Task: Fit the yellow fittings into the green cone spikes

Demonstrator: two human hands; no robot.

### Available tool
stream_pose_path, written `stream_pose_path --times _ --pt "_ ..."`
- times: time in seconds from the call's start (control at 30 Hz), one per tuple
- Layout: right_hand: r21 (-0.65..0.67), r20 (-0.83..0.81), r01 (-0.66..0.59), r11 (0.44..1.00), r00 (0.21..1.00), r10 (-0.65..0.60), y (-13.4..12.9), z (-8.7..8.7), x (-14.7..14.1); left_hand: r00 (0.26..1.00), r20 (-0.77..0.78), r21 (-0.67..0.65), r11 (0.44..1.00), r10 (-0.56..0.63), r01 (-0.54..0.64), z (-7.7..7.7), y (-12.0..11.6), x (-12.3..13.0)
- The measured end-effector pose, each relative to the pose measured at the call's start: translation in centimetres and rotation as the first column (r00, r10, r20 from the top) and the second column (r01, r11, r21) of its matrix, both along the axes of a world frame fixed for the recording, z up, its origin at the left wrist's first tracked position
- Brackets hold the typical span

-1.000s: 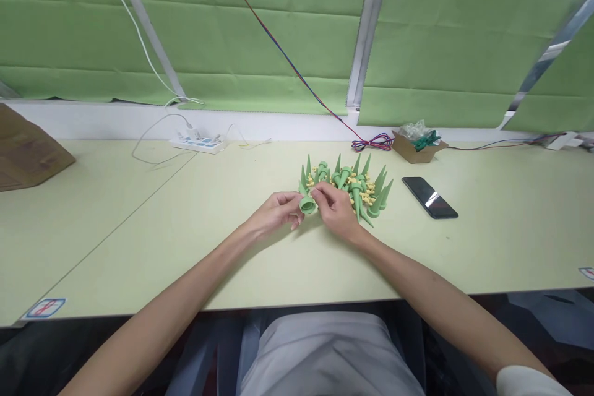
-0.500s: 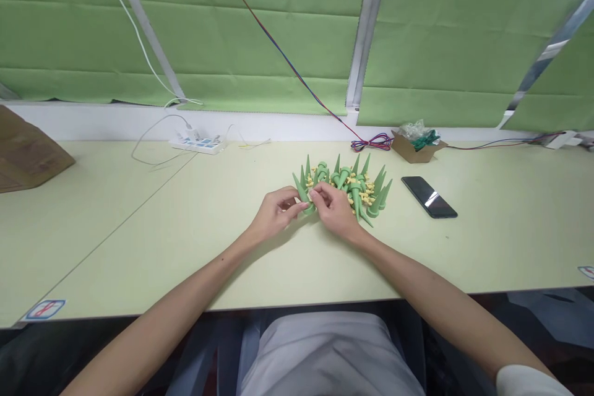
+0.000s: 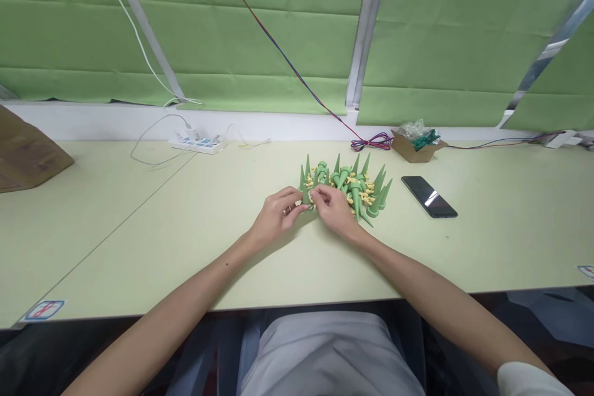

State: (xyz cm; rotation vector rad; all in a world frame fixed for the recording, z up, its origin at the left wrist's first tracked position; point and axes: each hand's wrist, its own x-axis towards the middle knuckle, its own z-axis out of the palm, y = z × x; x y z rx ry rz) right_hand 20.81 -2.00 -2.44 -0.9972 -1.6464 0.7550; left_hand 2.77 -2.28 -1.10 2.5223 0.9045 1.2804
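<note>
My left hand [image 3: 277, 211] pinches a green plastic spike [image 3: 305, 197] with a round base, which stands nearly upright at the left end of a pile. Right beside it, my right hand [image 3: 335, 209] has its thumb and forefinger pressed together near the spike. Whatever those fingertips hold is too small to make out. Behind and to the right of my hands, more green spikes [image 3: 356, 195] stand or lie with several small yellow plastic parts [image 3: 368, 197] among them. My right hand covers part of the pile.
Right of the pile lies a black phone [image 3: 429, 197]. A small cardboard box [image 3: 414, 151] with clear plastic and green stuff stands behind, beside coiled red and blue wires [image 3: 374, 142]. A power strip [image 3: 199, 143] sits at the back left, and a brown paper bag [image 3: 30, 151] at far left.
The spike in my left hand has gone from leaning left to nearly upright, and moved slightly right. My right hand has barely moved.
</note>
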Motion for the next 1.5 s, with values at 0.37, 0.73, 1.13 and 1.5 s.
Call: stream_pose_path --times 0.37,0.73,1.13,1.5 --pt "0.094 0.051 -0.04 0.995 0.998 0.035 -0.9 0.6 0.3 0.991 0.124 -0.454 0.891 0.04 0.021 1.3 -0.8 0.3" --pt "0.124 0.137 -0.091 0.988 0.988 0.074 -1.3 1.2 0.5 0.97 0.241 -0.684 0.707 -0.015 0.18 1.3 -0.2 -0.1" --pt "0.126 0.112 -0.05 0.991 0.993 0.035 -1.1 1.1 0.2 0.986 0.164 -0.507 0.859 0.015 0.071 1.5 -0.8 0.4" --pt "0.12 0.13 -0.061 0.991 0.99 0.045 -1.5 0.7 -0.4 0.944 0.327 -0.667 0.716 0.034 0.205 1.2 0.0 0.6"
